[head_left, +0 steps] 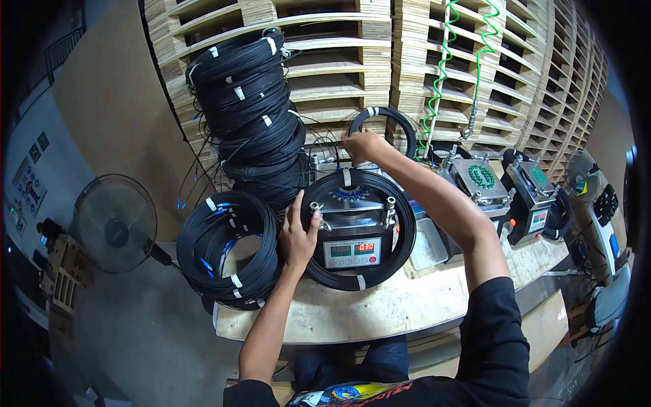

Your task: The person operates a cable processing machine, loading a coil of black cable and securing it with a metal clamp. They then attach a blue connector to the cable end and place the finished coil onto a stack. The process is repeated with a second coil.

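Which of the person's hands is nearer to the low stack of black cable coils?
Left: the left hand is just right of the low coil stack. The right hand is farther off, beyond the machine with the lit display.

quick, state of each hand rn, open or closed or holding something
Left hand: open, beside the nearest machine.
Right hand: cannot be told whether it holds anything.
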Demonstrator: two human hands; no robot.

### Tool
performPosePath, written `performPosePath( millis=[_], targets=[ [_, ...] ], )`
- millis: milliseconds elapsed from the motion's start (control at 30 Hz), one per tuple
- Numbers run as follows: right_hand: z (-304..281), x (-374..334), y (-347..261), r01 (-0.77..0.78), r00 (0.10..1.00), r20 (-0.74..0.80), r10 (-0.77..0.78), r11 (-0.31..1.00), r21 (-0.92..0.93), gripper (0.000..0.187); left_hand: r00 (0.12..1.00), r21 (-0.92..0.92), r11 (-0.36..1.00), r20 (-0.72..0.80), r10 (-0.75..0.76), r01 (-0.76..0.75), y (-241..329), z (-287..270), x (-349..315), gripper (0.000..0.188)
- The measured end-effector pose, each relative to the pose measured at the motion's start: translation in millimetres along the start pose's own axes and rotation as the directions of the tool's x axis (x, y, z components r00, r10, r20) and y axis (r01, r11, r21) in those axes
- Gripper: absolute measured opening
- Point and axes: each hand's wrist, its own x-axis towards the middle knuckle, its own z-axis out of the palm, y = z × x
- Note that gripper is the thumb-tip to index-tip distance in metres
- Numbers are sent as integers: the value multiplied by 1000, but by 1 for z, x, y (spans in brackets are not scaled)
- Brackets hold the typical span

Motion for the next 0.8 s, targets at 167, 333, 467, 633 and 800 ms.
performPosePath(
  millis=[167, 333, 467, 633, 800],
  targets=[
    [-15, 4, -18, 10, 966, 259, 14, 996, -92, 35, 1000, 2, 1000, 8, -18, 18, -5, -5, -1, 59],
    [21, 34, 9, -185, 922, 364, 134, 977, 107, 30, 999, -23, 999, 38, -35, 36, -1, -1, 0, 60],
    [29, 45, 15, -124, 929, 369, 35, 968, 220, 36, 999, -13, 999, 30, -32, 32, -5, -2, 0, 60],
    [37, 57, 21, -175, 924, 370, 101, 969, 174, 10, 998, 9, 999, -36, 48, -48, -7, -1, 0, 57],
    [41, 62, 25, -103, 901, 427, 78, 994, 36, 25, 999, -7, 999, -11, 34, -34, -4, 3, 1, 56]
  ],
)
